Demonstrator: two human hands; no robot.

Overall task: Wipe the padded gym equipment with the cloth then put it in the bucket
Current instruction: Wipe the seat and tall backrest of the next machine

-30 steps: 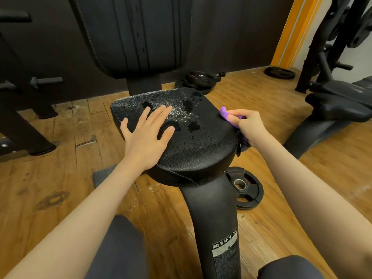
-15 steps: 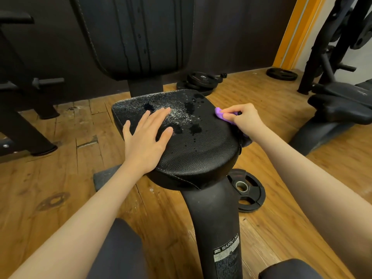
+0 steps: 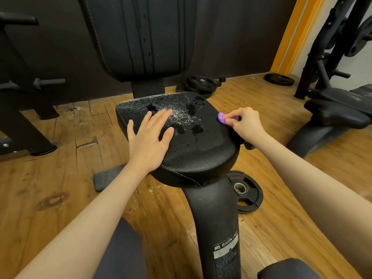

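purple cloth (image 3: pixel 222 118) pinched in right hand (image 3: pixel 246 123) grip, left hand (image 3: pixel 150 135) flat on padded seat (image 3: pixel 203 150)

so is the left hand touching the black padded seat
Touching. The head view shows the left hand lying flat, fingers straight, on the black padded leather seat, palm over its left edge with no gap.

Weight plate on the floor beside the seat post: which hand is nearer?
Right. The right hand holds the cloth above the weight plate; the left hand rests across the seat.
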